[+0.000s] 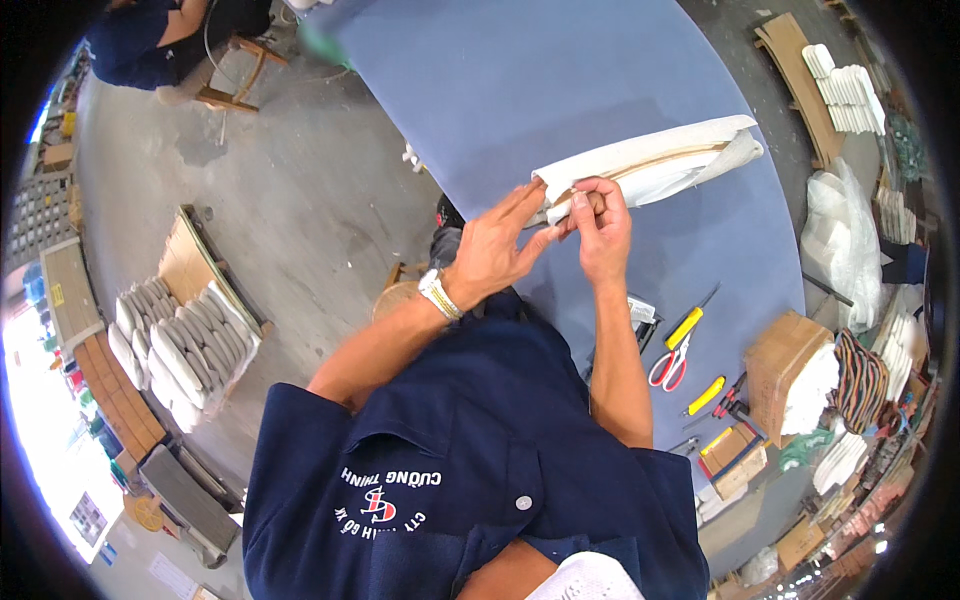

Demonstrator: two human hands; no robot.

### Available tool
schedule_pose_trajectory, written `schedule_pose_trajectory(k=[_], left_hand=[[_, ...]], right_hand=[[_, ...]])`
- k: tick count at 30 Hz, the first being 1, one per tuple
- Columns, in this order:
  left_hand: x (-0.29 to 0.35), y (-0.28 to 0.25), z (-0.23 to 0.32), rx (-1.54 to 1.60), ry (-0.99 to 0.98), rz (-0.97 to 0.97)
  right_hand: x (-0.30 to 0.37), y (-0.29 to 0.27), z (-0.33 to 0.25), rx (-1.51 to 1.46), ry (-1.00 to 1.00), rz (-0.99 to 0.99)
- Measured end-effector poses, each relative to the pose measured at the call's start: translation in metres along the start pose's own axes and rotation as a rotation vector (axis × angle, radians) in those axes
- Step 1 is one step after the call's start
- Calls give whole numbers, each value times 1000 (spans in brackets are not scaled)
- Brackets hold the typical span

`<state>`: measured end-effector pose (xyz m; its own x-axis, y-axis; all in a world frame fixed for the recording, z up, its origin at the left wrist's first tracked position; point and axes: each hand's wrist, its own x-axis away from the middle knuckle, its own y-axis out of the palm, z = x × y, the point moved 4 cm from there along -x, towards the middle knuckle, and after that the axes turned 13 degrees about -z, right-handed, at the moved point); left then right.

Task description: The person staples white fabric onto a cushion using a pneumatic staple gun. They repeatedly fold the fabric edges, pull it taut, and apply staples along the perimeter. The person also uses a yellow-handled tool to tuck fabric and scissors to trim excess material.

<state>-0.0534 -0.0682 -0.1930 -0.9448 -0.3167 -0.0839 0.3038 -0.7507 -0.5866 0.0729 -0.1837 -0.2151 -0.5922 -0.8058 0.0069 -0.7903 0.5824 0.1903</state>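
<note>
Long white cloth-like piece [640, 155] is laid across the far part of the blue table [520, 70], its near end held up to the hands. A narrow brown strip [680, 160] is seen between its two white sides. At the near end, thumb and forefinger of the right hand [605, 225] are pinched together on the edge. Fingers of the left hand [500, 240] are stretched out side by side, thumb apart, tips set against the same end; whether anything is gripped between them cannot be told.

Progress, as judged: both white sides are already laid along the strip, but the gap is left unclosed; work at the near end is judged unfinished. Red-handled scissors [678, 352] and a yellow-handled tool [684, 327] are left lying untouched, right of the right forearm.
</note>
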Motion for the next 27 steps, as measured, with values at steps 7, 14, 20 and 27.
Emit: schedule_pose_trajectory(k=[7, 14, 20, 27], left_hand=[[6, 16, -7, -59, -51, 195], [3, 1, -3, -40, -200, 167], [5, 13, -9, -34, -185, 150], [11, 19, -15, -56, -196, 164]], right_hand=[[1, 0, 12, 6, -12, 85], [36, -10, -26, 17, -81, 66], [194, -150, 69, 559, 278, 590], [266, -120, 110, 855, 654, 651]])
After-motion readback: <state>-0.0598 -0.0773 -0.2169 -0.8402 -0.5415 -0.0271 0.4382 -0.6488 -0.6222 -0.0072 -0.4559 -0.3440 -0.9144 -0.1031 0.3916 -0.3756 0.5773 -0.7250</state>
